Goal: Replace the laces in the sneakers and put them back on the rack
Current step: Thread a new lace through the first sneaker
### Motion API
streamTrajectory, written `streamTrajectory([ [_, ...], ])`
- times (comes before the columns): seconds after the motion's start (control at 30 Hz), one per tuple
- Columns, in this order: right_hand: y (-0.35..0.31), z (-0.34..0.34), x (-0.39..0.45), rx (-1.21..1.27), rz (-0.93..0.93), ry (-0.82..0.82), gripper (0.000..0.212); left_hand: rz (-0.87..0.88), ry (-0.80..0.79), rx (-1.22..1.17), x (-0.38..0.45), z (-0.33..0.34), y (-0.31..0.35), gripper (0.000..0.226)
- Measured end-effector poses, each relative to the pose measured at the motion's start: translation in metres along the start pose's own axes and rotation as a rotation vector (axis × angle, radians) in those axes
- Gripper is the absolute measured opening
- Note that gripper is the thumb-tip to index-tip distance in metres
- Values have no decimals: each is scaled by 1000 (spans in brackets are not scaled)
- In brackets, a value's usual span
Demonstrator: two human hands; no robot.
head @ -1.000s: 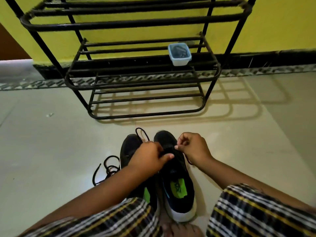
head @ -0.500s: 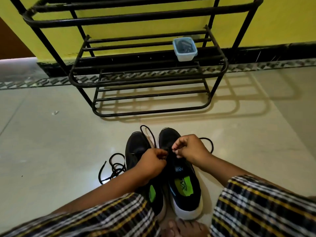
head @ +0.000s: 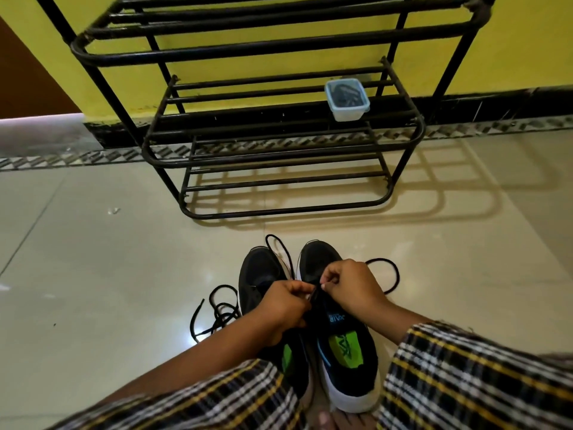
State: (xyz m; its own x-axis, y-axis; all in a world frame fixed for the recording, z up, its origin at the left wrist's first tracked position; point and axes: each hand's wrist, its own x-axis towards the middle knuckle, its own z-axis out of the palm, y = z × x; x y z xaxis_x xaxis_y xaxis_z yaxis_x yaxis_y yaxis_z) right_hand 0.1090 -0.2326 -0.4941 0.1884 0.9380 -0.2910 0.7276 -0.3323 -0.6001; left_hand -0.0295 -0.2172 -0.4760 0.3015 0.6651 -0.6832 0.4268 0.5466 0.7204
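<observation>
Two black sneakers stood side by side on the floor [head: 93, 274] before the rack [head: 279, 156]. Over the right sneaker [head: 344, 346], the left hand [head: 283, 308] and right hand [head: 350, 283] each pinched its lace [head: 391, 274]. One loose lace [head: 217, 311] lay left of the left sneaker [head: 260, 274]. One tub [head: 346, 99] sat on the rack.

One head-worn view looks forward and down from close above the hands [head: 319, 302]; the rack [head: 279, 144] stands farther off by the far wall.
</observation>
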Motion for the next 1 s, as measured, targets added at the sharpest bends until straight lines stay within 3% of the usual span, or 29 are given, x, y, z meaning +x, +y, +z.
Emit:
streamTrajectory([
  [0.37, -8, -3, -7, -329, -114, -91, 15, -10, 13, -25, -4, 0, 2, 33],
  [0.53, -8, -2, -8, -296, -84, -23, 12, -31, 0, -33, -3, 0, 6, 31],
  [0.83, -4, -1, -8, -146, -11, 45, 7, -60, 27, -140, 6, 4, 5, 8],
  [0.9, -2, -1, -8, -102, -7, 53, 13, 14, 58, -33, 11, 4, 3, 9],
  [1.0, 4, 1, -8, -31, -17, 13, 28, 179, 93, 311, 19, 2, 1, 10],
])
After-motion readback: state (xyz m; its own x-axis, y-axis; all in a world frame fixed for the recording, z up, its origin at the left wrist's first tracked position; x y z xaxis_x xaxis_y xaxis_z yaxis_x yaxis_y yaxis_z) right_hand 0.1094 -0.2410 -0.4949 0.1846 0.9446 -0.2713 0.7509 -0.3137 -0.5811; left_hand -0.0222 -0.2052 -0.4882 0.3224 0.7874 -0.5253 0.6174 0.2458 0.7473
